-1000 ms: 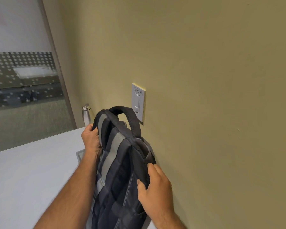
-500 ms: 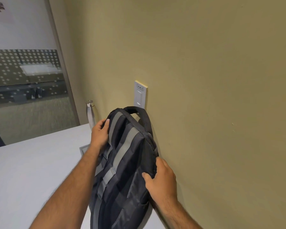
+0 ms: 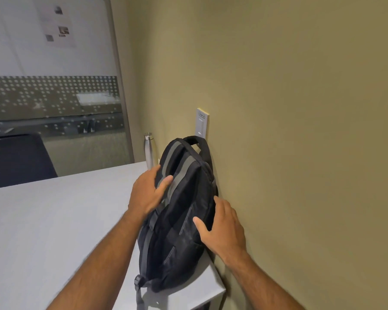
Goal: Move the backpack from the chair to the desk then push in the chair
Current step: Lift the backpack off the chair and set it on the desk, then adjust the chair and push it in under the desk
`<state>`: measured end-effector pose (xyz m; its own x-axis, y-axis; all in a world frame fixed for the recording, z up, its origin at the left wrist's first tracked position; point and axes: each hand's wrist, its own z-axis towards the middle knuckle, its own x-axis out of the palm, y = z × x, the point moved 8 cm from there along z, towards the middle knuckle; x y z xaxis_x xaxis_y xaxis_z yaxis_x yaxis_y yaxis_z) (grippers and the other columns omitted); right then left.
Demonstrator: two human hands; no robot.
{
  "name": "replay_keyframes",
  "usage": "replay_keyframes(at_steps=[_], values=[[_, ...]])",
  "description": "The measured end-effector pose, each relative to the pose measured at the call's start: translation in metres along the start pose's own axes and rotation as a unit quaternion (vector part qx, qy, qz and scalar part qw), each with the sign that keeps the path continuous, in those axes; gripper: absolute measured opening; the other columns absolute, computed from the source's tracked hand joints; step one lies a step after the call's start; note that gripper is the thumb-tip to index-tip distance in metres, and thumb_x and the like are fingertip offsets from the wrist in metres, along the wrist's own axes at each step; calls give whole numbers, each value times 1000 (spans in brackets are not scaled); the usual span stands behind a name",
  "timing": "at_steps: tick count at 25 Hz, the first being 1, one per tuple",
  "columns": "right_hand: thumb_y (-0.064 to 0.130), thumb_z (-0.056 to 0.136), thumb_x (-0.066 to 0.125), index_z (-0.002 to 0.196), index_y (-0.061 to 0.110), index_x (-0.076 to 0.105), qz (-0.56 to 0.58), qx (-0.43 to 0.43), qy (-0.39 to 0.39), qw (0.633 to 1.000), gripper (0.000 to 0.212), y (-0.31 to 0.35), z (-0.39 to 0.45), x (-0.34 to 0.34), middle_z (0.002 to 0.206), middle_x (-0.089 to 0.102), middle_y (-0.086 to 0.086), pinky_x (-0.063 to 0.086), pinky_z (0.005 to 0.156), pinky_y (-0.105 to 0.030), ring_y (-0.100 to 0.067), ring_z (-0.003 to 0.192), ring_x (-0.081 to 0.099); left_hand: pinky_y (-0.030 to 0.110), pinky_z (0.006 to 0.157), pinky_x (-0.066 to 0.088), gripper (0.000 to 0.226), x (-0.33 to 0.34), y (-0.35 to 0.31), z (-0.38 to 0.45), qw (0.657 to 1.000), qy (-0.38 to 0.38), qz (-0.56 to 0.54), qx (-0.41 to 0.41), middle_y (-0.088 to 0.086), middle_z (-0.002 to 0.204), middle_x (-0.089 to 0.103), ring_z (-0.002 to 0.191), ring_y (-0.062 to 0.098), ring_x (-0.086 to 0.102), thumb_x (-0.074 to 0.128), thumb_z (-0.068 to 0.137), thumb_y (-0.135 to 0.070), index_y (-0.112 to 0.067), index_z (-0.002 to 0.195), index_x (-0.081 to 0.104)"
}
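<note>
The black backpack [image 3: 179, 222] with grey straps stands on the white desk [image 3: 54, 220], near its right end, leaning against the olive wall. Its top handle points up by the wall. My left hand [image 3: 147, 193] lies on the pack's left side, thumb on the front and fingers stretched along the grey strap. On the right edge, my right hand [image 3: 222, 229] holds with its thumb spread on the front and its fingers between the pack and the wall. One loose strap hangs over the desk's front edge.
A steel bottle [image 3: 149, 151] stands on the desk just behind the backpack. A wall switch plate [image 3: 202, 124] sits above the pack. A dark chair back [image 3: 18, 157] shows beyond the desk's far left edge, before a glass partition [image 3: 54, 104].
The backpack has come down onto the desk and leans on the wall. Both hands have slid lower on its sides and their fingers have loosened.
</note>
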<state>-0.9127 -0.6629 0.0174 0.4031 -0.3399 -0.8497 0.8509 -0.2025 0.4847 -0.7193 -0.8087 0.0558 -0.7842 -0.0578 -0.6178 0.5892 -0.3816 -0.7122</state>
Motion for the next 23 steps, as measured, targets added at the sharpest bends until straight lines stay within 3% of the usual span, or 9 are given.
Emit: replay_keyframes(at_steps=[2,5,8,13,15,17,23], values=[[76,89,47,162,20,12,-28,-23,26,999,98,-2,-18,7,172,18,-6,27,126,-41,-25,157,20,57,118,37,77,-3,-8,-32,995,8,88,47,7,149,55,135,31,52,43,90,-78,-25,146,46],[84,88,35,164,20,0,-78,-70,49,993,105,-5,-52,10,174,-3,-8,5,129,-47,-28,160,-2,56,126,7,99,5,-5,-88,969,58,236,50,3,169,25,156,30,20,26,82,-89,-27,159,25],[88,85,27,163,20,-11,-108,-99,72,987,110,-5,-92,4,172,-18,-9,-8,126,-54,-27,158,-17,55,125,-3,106,8,-14,-151,946,78,307,67,2,172,6,159,27,4,19,78,-92,-27,162,11],[97,77,15,161,22,-17,-118,-131,80,981,117,1,-168,-12,170,-22,-10,-10,126,-61,-28,156,-23,54,121,-13,117,-9,-28,-252,921,97,372,64,1,171,-8,158,27,-8,-4,69,-98,-28,162,-3],[102,68,1,162,23,-16,-124,-131,73,981,125,3,-192,-12,171,-22,-10,-9,126,-62,-29,156,-23,54,119,-16,124,-22,-31,-284,918,98,379,58,1,170,-12,157,28,-11,-13,60,-100,-29,162,-6],[104,59,-8,162,23,-15,-125,-132,68,981,131,7,-214,-12,171,-20,-9,-9,125,-63,-27,153,-26,55,119,-18,125,-38,-31,-312,921,95,374,48,0,169,-14,157,28,-13,-13,59,-101,-29,161,-7],[102,57,-10,161,25,-17,-138,-120,65,981,130,30,-285,-7,170,-22,-8,-9,125,-63,-24,149,-30,59,123,-14,119,-86,2,-382,910,120,396,24,-1,168,-20,157,28,-16,-9,62,-99,-32,161,-11]])
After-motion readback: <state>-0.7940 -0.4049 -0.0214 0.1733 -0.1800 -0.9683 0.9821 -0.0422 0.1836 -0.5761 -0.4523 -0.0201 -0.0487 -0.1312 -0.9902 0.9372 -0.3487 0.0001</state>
